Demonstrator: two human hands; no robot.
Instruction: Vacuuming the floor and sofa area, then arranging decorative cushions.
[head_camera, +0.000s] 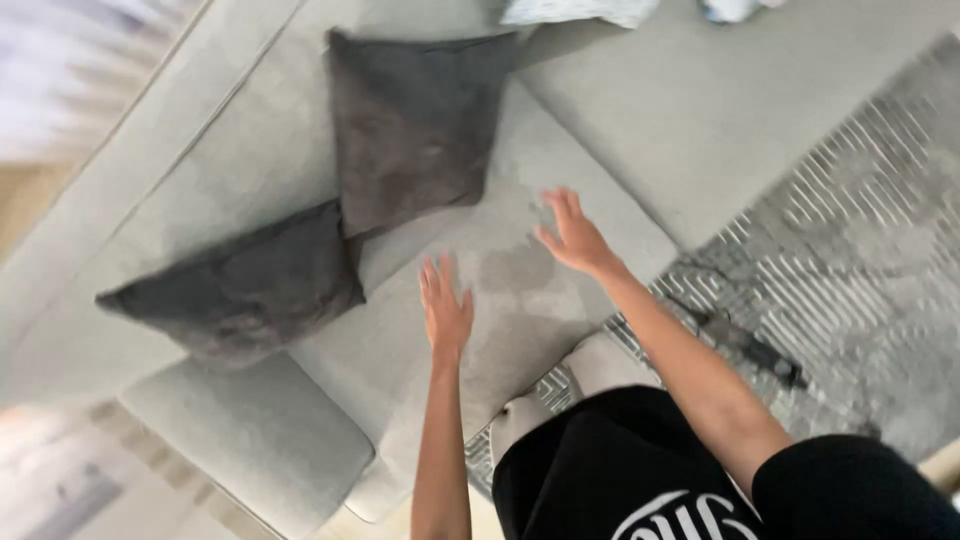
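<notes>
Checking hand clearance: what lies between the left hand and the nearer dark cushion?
Head view: only bare grey sofa seat between left hand and cushion.

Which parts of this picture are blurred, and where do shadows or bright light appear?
In the head view, motion blur smears the left edge and bottom-left corner; the left hand, right hand and two dark grey square cushions are slightly soft. Light is even, glare-free; faint shadow lies under the cushions on the pale grey fabric sofa, where a darker patch shows between the hands.

Two dark grey cushions (415, 125) (245, 285), one sofa (560, 290), one rug (860, 260).
</notes>
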